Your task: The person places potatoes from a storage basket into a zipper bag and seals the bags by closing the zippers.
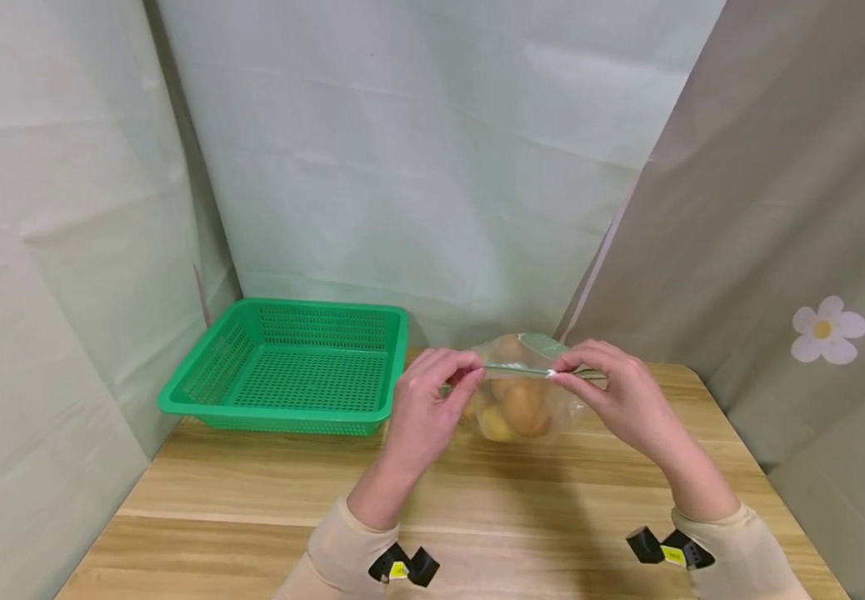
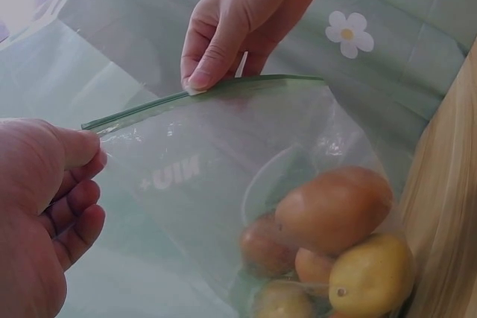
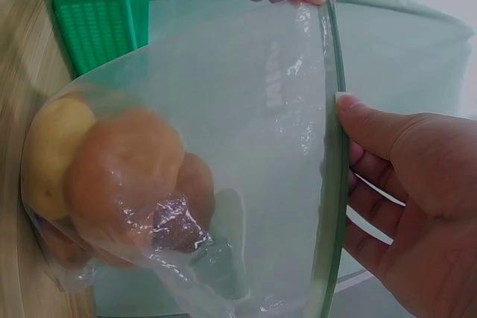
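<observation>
A clear zip bag (image 3: 231, 80) with a green closure strip (image 1: 515, 370) stands upright on the table. Inside, low down, lie several rounded items like potatoes, some orange-brown (image 2: 335, 210) and some pale yellow (image 2: 373, 277). My left hand (image 1: 432, 396) pinches the left end of the strip between thumb and forefinger, its other fingers curled. Further along the strip, my right hand (image 1: 620, 392) pinches it with thumb and fingertips at a small white slider (image 1: 551, 372). The film blurs the contents, and some items hide behind others.
A green plastic basket (image 1: 395, 350) with slotted walls stands at the back left of the wooden table (image 1: 267, 500), nothing visible in it. Pale curtains (image 1: 432, 167) hang close behind the table and at both sides; flowers are printed on the right one.
</observation>
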The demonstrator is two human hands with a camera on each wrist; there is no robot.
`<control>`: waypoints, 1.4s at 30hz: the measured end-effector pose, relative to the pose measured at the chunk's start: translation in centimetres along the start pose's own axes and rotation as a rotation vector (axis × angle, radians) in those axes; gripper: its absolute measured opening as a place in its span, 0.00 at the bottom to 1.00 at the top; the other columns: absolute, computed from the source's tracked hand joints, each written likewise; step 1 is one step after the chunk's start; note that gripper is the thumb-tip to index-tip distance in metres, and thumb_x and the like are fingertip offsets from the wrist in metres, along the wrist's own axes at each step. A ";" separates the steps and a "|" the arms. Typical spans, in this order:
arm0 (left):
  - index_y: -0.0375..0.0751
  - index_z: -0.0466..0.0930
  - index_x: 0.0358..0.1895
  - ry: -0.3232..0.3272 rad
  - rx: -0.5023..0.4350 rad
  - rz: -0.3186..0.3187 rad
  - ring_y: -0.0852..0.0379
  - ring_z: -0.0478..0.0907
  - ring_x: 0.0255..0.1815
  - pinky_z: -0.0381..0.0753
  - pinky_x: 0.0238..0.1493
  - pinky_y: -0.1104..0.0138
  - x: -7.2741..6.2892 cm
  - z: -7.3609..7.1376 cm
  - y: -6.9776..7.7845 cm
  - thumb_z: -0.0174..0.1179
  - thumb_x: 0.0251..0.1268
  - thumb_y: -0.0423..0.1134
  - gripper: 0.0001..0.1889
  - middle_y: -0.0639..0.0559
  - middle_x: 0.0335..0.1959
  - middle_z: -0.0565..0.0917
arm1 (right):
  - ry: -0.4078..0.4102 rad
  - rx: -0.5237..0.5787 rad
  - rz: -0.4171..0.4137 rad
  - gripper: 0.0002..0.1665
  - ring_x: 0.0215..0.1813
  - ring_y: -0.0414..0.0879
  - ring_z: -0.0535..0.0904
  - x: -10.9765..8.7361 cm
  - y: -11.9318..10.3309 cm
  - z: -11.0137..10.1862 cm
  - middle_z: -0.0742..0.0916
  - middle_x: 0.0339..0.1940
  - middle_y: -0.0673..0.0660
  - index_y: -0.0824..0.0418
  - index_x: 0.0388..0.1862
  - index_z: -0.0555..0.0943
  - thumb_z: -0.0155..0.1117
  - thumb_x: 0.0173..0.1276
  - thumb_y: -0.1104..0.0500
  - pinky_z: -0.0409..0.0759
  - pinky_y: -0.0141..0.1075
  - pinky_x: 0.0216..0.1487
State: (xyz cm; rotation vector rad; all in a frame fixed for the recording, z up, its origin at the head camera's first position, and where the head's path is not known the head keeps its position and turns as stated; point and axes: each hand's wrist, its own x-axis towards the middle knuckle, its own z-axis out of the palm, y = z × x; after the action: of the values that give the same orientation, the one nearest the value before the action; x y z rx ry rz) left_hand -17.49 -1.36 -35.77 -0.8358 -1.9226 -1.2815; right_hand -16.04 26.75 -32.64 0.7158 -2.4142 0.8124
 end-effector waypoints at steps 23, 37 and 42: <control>0.41 0.90 0.40 0.006 0.008 -0.007 0.57 0.81 0.38 0.82 0.41 0.64 0.0 0.0 0.1 0.73 0.75 0.33 0.02 0.55 0.34 0.87 | -0.014 -0.012 0.039 0.12 0.44 0.38 0.82 -0.7 0.7 -0.6 0.89 0.43 0.40 0.50 0.43 0.91 0.81 0.70 0.67 0.78 0.29 0.41; 0.43 0.90 0.40 0.009 0.004 -0.005 0.58 0.81 0.37 0.82 0.41 0.64 0.0 0.1 0.0 0.74 0.74 0.33 0.02 0.55 0.34 0.87 | -0.009 -0.018 0.033 0.13 0.45 0.37 0.82 -1.3 1.4 -0.9 0.88 0.44 0.39 0.48 0.44 0.91 0.80 0.70 0.67 0.78 0.28 0.44; 0.43 0.90 0.40 0.012 0.005 -0.006 0.58 0.81 0.38 0.82 0.41 0.63 0.0 0.0 0.0 0.74 0.74 0.33 0.02 0.56 0.34 0.87 | -0.009 -0.019 0.039 0.12 0.45 0.37 0.83 -1.4 1.6 -0.9 0.89 0.44 0.39 0.48 0.43 0.91 0.80 0.71 0.66 0.78 0.28 0.44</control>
State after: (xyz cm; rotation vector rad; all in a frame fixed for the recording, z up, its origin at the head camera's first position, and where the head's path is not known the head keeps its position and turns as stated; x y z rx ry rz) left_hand -17.49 -1.33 -35.79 -0.8184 -1.9192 -1.2815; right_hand -15.67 28.88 -33.43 0.6693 -2.4478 0.8021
